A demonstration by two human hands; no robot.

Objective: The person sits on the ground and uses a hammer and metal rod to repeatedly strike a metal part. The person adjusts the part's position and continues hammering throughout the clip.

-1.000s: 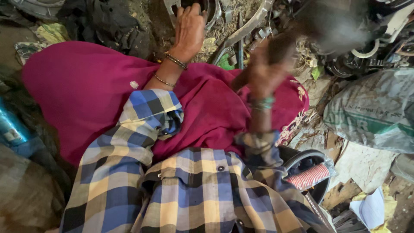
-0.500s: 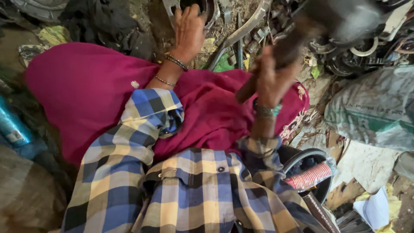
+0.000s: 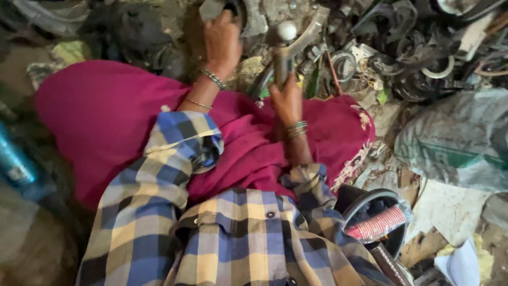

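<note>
Head camera view, looking down over a person's chest and lap toward a littered ground. Both arms wear a blue, yellow and white checked shirt (image 3: 159, 212), sleeves pushed up, and a magenta cloth (image 3: 111, 116) drapes across the lap.

At the top centre, the left hand (image 3: 222, 42) reaches forward with thin bangles at the wrist. Its fingers are curled over a grey metal piece (image 3: 211, 8) at the upper edge of the frame, pressing down on it; most of that piece is cut off by the frame, so its shape cannot be told.

Just right of it, the right hand (image 3: 288, 100), also wearing bangles, is clenched around the handle of a hammer (image 3: 283, 53). The hammer stands nearly upright, its rounded pale metal head at the top, beside the left hand and level with it. The head sits above the ground, near the metal piece but apart from it.

Beyond the hands lies a heap of scrap metal (image 3: 402, 58): rings, curved bars and dark bent parts. To the right rests a grey-green sack (image 3: 455, 143). At lower right sits a dark round object with a red ribbed band (image 3: 375, 222), and scraps of paper (image 3: 460, 262) lie close by. A blue object (image 3: 13, 159) shows at the left edge, too blurred to identify.
</note>
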